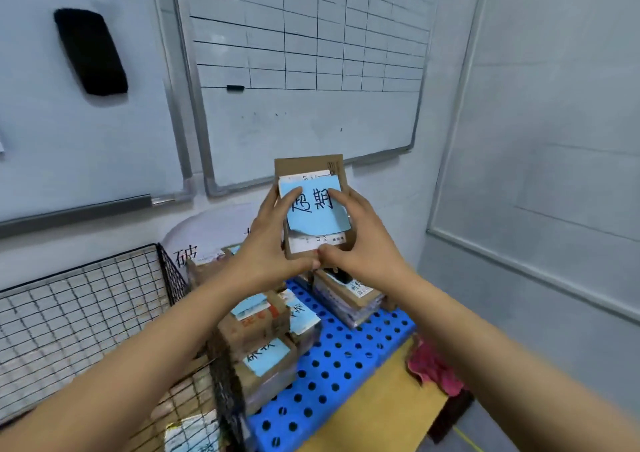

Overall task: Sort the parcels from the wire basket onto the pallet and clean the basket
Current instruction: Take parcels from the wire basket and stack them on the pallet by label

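Parcel [301, 166] sorting, mid-step.
Left grip [273, 243] and right grip [363, 243] pinch it; next likely needs its matching pallet [346, 365] stack, 5 o'clock.

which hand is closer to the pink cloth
Right. The right hand grips the right edge of the raised parcel, up and left of the pink cloth; the left hand grips its left edge, farther off.

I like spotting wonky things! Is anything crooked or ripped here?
Yes. The blue note on the held parcel sits crooked, its lower right corner curling off. The white label beneath looks torn along its edge. A pink rag lies crumpled beside the pallet.
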